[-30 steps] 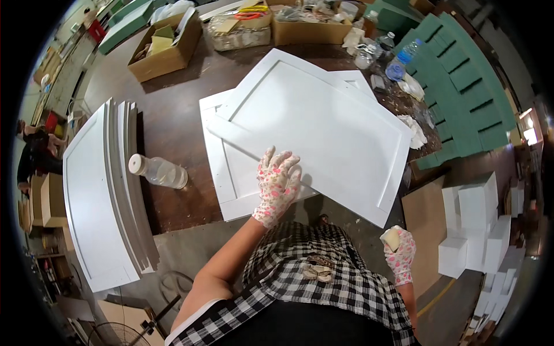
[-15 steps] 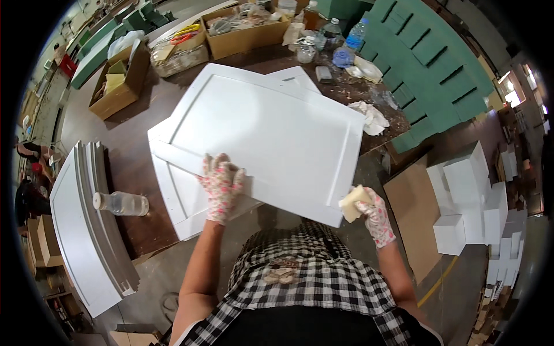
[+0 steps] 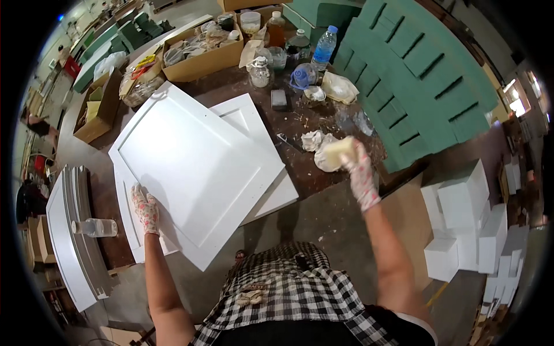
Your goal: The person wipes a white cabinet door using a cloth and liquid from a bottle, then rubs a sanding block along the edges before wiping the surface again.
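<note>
A white framed panel (image 3: 196,155) lies askew on top of another white panel (image 3: 239,109) at the table's near side. My left hand (image 3: 146,210), in a white glove with pink spots, rests with fingers stretched on the top panel's left edge. In my right hand (image 3: 363,179), gloved the same way, is a pale yellow sponge (image 3: 339,151), slightly blurred. That hand is held off to the right of the panels, over the table's right edge. Just behind the sponge sits a crumpled white cloth (image 3: 314,140), partly hidden by it.
Bottles (image 3: 324,46), jars (image 3: 259,72) and a box of rags (image 3: 202,52) crowd the table's far side. A dark grey block (image 3: 279,100) lies nearer. Curved white panels (image 3: 66,230) and a clear bottle (image 3: 98,228) are at left; a slotted green board (image 3: 415,75) stands right.
The top panel has turned clockwise. My right hand has moved from the panel's near right corner up to the cloth with the sponge. My left hand has shifted left along the panel.
</note>
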{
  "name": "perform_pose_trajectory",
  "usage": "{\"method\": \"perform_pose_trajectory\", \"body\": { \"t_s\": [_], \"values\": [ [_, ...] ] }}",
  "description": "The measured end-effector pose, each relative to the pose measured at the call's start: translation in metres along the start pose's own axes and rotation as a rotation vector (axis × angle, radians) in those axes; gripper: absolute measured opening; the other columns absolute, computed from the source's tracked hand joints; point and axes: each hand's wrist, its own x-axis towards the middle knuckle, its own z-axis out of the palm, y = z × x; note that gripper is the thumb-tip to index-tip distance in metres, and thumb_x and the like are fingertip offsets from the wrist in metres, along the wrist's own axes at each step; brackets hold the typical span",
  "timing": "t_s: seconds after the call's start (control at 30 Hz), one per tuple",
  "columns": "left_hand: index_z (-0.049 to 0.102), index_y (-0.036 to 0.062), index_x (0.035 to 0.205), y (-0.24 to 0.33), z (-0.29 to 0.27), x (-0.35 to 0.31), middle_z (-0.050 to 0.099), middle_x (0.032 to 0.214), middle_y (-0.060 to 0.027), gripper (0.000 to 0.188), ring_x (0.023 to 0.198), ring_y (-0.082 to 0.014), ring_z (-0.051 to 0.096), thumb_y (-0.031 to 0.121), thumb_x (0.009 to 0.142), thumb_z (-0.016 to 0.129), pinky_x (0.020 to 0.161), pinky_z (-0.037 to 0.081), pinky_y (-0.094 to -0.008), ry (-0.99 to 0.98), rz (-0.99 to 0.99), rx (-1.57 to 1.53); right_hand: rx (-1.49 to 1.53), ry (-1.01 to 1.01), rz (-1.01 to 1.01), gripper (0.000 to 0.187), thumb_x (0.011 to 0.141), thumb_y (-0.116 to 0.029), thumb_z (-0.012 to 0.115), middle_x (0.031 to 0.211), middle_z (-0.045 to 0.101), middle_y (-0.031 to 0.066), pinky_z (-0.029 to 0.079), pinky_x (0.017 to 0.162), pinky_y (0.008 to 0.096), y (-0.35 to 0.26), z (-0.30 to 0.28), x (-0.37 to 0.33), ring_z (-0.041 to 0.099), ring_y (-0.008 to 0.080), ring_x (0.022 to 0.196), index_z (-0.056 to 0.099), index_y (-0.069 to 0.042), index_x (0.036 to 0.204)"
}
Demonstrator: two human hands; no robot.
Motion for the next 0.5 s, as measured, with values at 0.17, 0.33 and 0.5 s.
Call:
{"method": "perform_pose_trajectory", "body": {
  "t_s": [0.17,0.33,0.5],
  "values": [
    [0.036,0.0032,0.141,0.024,0.000,0.012,0.036,0.145,-0.0188,0.060,0.135,-0.0314,0.033,0.004,0.083,0.051,0.113,0.027,-0.0378,-0.062,-0.072,0.156,-0.514,0.176,-0.123,0.064,0.080,-0.014,0.071,0.119,0.060,0.0177,0.045,0.095,0.0354,0.040,-0.061,0.140,0.058,0.0296,0.108,0.041,-0.007,0.136],
    [0.034,0.0031,0.142,0.009,-0.008,-0.001,0.039,0.143,-0.0189,0.065,0.134,-0.0320,0.036,0.002,0.079,0.049,0.112,0.028,-0.0375,-0.058,-0.026,0.139,-0.832,0.200,-0.247,0.063,0.080,-0.028,0.071,0.119,0.060,0.0217,0.046,0.093,0.0403,0.057,-0.045,0.236,0.058,0.0360,0.110,0.044,-0.007,0.133],
    [0.040,0.0026,0.138,0.041,-0.004,-0.001,0.042,0.143,-0.0151,0.057,0.132,-0.0305,0.038,0.004,0.082,0.050,0.111,0.030,-0.0367,-0.005,-0.029,0.331,-1.103,0.154,-0.219,0.070,0.078,-0.044,0.069,0.115,0.063,0.0184,0.048,0.088,0.0445,0.095,-0.049,0.300,0.061,0.0375,0.101,0.044,-0.013,0.136]
  ]
}}
